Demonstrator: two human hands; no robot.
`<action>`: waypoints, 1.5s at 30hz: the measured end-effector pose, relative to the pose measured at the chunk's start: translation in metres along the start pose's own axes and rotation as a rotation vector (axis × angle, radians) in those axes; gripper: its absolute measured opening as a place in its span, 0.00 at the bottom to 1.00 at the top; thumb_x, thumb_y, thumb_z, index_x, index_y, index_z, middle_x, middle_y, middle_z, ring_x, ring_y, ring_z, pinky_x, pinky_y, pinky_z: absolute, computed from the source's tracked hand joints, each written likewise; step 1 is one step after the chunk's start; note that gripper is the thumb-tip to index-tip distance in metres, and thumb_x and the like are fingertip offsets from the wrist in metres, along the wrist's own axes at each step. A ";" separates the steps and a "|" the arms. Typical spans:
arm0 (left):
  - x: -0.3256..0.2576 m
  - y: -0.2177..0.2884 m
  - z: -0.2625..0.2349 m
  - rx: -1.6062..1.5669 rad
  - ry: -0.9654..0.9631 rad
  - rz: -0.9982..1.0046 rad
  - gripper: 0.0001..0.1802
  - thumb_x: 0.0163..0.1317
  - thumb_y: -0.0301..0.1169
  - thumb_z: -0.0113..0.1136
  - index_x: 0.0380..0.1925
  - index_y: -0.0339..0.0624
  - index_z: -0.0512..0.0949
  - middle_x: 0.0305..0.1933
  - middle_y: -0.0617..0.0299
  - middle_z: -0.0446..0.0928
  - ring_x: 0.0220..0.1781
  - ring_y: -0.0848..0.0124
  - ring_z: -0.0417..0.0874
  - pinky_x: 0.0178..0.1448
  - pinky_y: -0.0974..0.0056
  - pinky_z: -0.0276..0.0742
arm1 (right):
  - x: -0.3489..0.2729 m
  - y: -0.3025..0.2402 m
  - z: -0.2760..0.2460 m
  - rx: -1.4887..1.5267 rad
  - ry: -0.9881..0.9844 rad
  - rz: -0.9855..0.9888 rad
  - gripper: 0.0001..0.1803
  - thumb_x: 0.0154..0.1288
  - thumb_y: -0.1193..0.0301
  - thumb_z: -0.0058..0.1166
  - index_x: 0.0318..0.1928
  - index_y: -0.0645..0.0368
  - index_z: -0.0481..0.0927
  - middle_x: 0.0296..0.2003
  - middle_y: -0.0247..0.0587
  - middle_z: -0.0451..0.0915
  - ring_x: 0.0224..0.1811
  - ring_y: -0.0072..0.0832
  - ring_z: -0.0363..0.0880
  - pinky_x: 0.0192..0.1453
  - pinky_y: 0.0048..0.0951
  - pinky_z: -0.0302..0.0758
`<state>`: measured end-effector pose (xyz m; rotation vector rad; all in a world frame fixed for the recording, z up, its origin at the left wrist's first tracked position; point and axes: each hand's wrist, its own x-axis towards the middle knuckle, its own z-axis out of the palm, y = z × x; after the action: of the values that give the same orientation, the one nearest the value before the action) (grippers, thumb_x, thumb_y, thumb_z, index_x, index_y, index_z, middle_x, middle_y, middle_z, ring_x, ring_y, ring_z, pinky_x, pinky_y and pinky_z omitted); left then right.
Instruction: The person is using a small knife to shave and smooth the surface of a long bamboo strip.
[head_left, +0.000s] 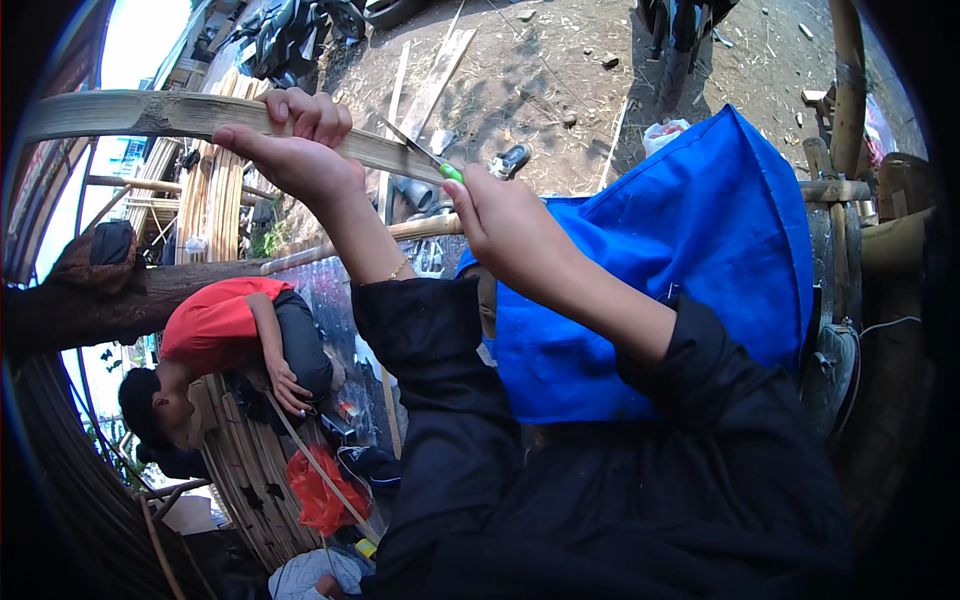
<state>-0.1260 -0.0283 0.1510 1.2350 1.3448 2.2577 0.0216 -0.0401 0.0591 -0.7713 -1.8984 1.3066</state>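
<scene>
A long, pale bamboo strip (170, 113) runs from the far left edge across to my right hand. My left hand (305, 150) is wrapped round it, palm turned up, fingers curled over its top edge. In my right hand (495, 215) is a knife (451, 172) with a green handle. Its thin blade points up and to the left, close beside the strip's right end. Whether the blade touches the bamboo, I cannot tell. My right fist hides the strip's very end. A blue cloth (660, 290) lies over my lap, below my right forearm.
At the lower left a person in a red shirt (215, 325) bends over a thin strip, near a red plastic bag (325, 490). A bamboo pole (425, 228) crosses in front of me. Bamboo posts (848, 90) stand at right. Bundled strips (212, 190) lean at left.
</scene>
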 end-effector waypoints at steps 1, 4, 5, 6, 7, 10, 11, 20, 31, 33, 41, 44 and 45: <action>0.000 -0.001 0.002 -0.003 -0.007 -0.001 0.35 0.56 0.71 0.23 0.20 0.49 0.53 0.11 0.71 0.45 0.12 0.79 0.42 0.17 0.71 0.37 | 0.000 -0.004 0.000 -0.019 0.001 -0.006 0.16 0.68 0.65 0.39 0.30 0.68 0.67 0.19 0.61 0.74 0.26 0.56 0.76 0.31 0.51 0.71; -0.002 0.001 0.003 0.006 -0.003 0.010 0.35 0.56 0.71 0.23 0.20 0.48 0.53 0.12 0.71 0.45 0.12 0.80 0.42 0.17 0.71 0.37 | -0.004 0.010 0.013 -0.091 0.068 -0.017 0.16 0.68 0.64 0.39 0.31 0.67 0.66 0.18 0.59 0.74 0.23 0.55 0.76 0.26 0.50 0.71; -0.003 0.002 0.003 0.007 -0.002 0.010 0.35 0.56 0.71 0.23 0.20 0.48 0.53 0.12 0.71 0.45 0.12 0.80 0.42 0.17 0.71 0.37 | -0.006 0.013 0.016 -0.090 0.067 -0.017 0.16 0.68 0.64 0.39 0.31 0.67 0.66 0.18 0.59 0.74 0.23 0.55 0.76 0.26 0.50 0.71; -0.004 0.003 0.003 0.005 -0.008 0.013 0.35 0.56 0.71 0.23 0.20 0.48 0.53 0.12 0.71 0.45 0.12 0.80 0.42 0.17 0.71 0.37 | -0.007 0.014 0.018 -0.060 0.064 0.006 0.15 0.68 0.65 0.40 0.32 0.67 0.66 0.18 0.60 0.73 0.23 0.56 0.74 0.27 0.52 0.68; -0.005 0.004 0.003 0.005 -0.012 0.017 0.35 0.56 0.71 0.23 0.20 0.48 0.53 0.12 0.71 0.45 0.12 0.80 0.42 0.17 0.71 0.37 | -0.009 0.015 0.021 -0.028 0.060 0.029 0.14 0.68 0.66 0.40 0.33 0.67 0.66 0.17 0.60 0.72 0.24 0.58 0.72 0.27 0.53 0.65; -0.006 0.004 -0.001 0.017 0.000 0.025 0.35 0.56 0.71 0.23 0.20 0.48 0.53 0.12 0.71 0.45 0.12 0.80 0.43 0.17 0.71 0.37 | -0.013 0.025 0.029 -0.097 0.062 0.088 0.14 0.68 0.65 0.40 0.32 0.67 0.66 0.18 0.60 0.73 0.25 0.58 0.73 0.28 0.52 0.68; -0.004 0.003 -0.003 0.000 -0.013 0.026 0.35 0.56 0.71 0.24 0.20 0.48 0.53 0.11 0.71 0.45 0.12 0.80 0.43 0.17 0.71 0.37 | -0.015 0.037 0.032 -0.095 0.066 0.083 0.14 0.68 0.65 0.40 0.32 0.67 0.66 0.18 0.60 0.73 0.25 0.58 0.73 0.28 0.52 0.68; -0.006 0.005 -0.004 0.012 0.050 0.015 0.36 0.53 0.73 0.26 0.18 0.48 0.54 0.11 0.71 0.45 0.13 0.79 0.41 0.17 0.72 0.37 | -0.009 0.073 0.024 -0.271 0.024 0.202 0.16 0.68 0.64 0.38 0.32 0.67 0.67 0.21 0.62 0.75 0.26 0.57 0.75 0.29 0.53 0.70; -0.012 0.005 0.001 -0.034 -0.005 0.009 0.36 0.55 0.72 0.24 0.20 0.48 0.53 0.12 0.71 0.45 0.12 0.80 0.42 0.17 0.71 0.37 | -0.011 0.073 0.014 -0.270 -0.067 0.244 0.16 0.67 0.66 0.39 0.33 0.68 0.71 0.25 0.60 0.77 0.31 0.53 0.77 0.33 0.49 0.73; -0.010 0.007 -0.002 -0.001 -0.014 0.013 0.36 0.54 0.72 0.24 0.20 0.48 0.53 0.12 0.71 0.45 0.12 0.80 0.41 0.17 0.71 0.36 | -0.011 0.062 0.010 -0.270 -0.097 0.256 0.16 0.67 0.65 0.39 0.33 0.68 0.71 0.25 0.60 0.77 0.31 0.54 0.77 0.34 0.50 0.73; -0.008 0.005 0.000 0.008 0.005 0.015 0.35 0.56 0.71 0.22 0.19 0.49 0.52 0.11 0.71 0.45 0.12 0.79 0.42 0.17 0.71 0.36 | -0.016 0.033 0.024 -0.167 0.025 0.109 0.17 0.68 0.63 0.40 0.31 0.67 0.68 0.20 0.59 0.75 0.26 0.54 0.76 0.28 0.50 0.72; -0.007 0.002 -0.004 -0.002 0.056 0.006 0.36 0.54 0.73 0.25 0.19 0.48 0.54 0.12 0.71 0.46 0.13 0.79 0.40 0.17 0.71 0.36 | -0.021 0.070 0.026 -0.312 -0.004 0.248 0.16 0.67 0.64 0.40 0.31 0.66 0.68 0.21 0.59 0.76 0.27 0.53 0.77 0.28 0.50 0.73; -0.006 0.002 -0.004 -0.006 0.051 0.001 0.36 0.54 0.73 0.25 0.19 0.48 0.54 0.12 0.71 0.46 0.13 0.79 0.40 0.17 0.71 0.36 | -0.018 0.077 0.024 -0.287 -0.001 0.233 0.16 0.67 0.64 0.39 0.32 0.66 0.68 0.22 0.60 0.76 0.27 0.53 0.77 0.29 0.50 0.73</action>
<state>-0.1253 -0.0356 0.1485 1.1841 1.3548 2.3062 0.0190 -0.0429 -0.0239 -1.1674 -2.0719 1.1798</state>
